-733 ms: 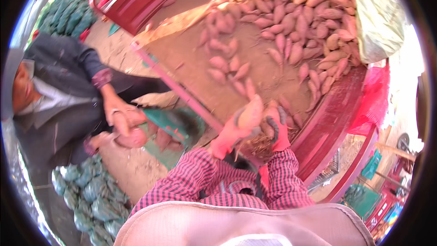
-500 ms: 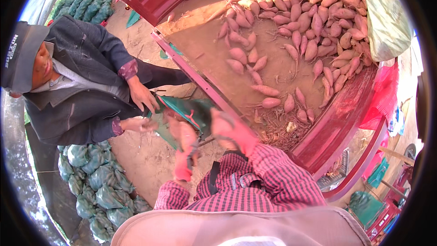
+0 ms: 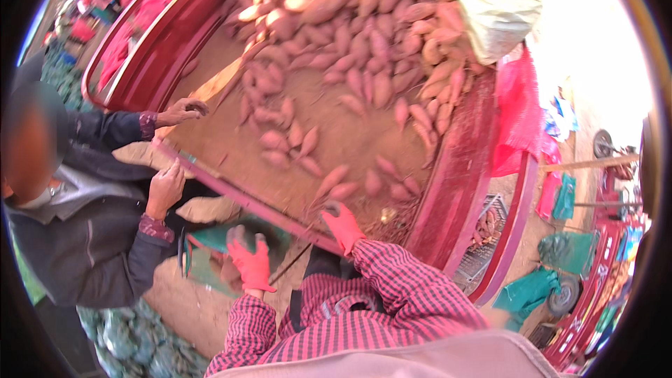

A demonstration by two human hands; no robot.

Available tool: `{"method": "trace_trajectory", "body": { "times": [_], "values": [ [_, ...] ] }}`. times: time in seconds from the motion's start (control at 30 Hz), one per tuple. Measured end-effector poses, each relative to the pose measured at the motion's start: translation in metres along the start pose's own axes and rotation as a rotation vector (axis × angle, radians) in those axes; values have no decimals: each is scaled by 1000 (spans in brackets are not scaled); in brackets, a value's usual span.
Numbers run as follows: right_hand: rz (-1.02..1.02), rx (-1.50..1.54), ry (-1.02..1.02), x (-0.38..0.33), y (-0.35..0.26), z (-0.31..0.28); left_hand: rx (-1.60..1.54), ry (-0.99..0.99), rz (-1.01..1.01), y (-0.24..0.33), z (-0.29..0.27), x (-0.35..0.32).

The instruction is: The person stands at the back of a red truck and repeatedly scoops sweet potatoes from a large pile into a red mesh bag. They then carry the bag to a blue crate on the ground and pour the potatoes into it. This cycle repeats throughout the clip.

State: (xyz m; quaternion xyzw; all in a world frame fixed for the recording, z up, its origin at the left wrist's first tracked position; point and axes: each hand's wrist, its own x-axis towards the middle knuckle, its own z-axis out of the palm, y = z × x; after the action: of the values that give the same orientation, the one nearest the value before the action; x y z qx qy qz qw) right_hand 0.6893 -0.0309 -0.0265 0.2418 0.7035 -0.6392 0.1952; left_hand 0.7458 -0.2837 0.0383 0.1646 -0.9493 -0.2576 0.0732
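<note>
My left hand [image 3: 250,260], in a pink-red glove with dark fingertips, hovers with fingers spread over a green mesh bag [image 3: 199,266]. Reddish sweet potatoes show inside that bag, below the truck bed's near edge. My right hand [image 3: 341,229], gloved alike, reaches over the red edge [image 3: 245,199] of the bed. Its fingers look slightly bent and apart, holding nothing I can see. Just beyond them lie a few loose sweet potatoes [image 3: 343,190] among thin roots. The large heap of sweet potatoes [image 3: 364,49] fills the far part of the bed.
A co-worker in a dark jacket [image 3: 91,238] stands at left, one hand [image 3: 166,185] at the bed edge, the other [image 3: 180,112] over the bed. Filled green bags [image 3: 140,336] lie at lower left. A pale sack [image 3: 493,10] stands far right; a crate [image 3: 483,238] sits beyond the bed's right side.
My view has turned toward the right. My hands have moved apart, the right onto the bed's edge. The co-worker's hands have left the bag and come up to the bed.
</note>
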Motion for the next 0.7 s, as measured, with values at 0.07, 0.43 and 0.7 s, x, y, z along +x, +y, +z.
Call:
{"method": "trace_trajectory", "body": {
  "times": [0.07, 0.43, 0.7],
  "values": [
    [79, 220, 134, 35, 4, -40, -55, -134, 180, 56, 48, 41],
    [-108, -264, 969, 218, -69, -272, 4, -490, 586, 344, 345, 249],
    [67, -381, 894, 295, -62, -341, 273, -522, 622, 361, 405, 260]
  ]
}}
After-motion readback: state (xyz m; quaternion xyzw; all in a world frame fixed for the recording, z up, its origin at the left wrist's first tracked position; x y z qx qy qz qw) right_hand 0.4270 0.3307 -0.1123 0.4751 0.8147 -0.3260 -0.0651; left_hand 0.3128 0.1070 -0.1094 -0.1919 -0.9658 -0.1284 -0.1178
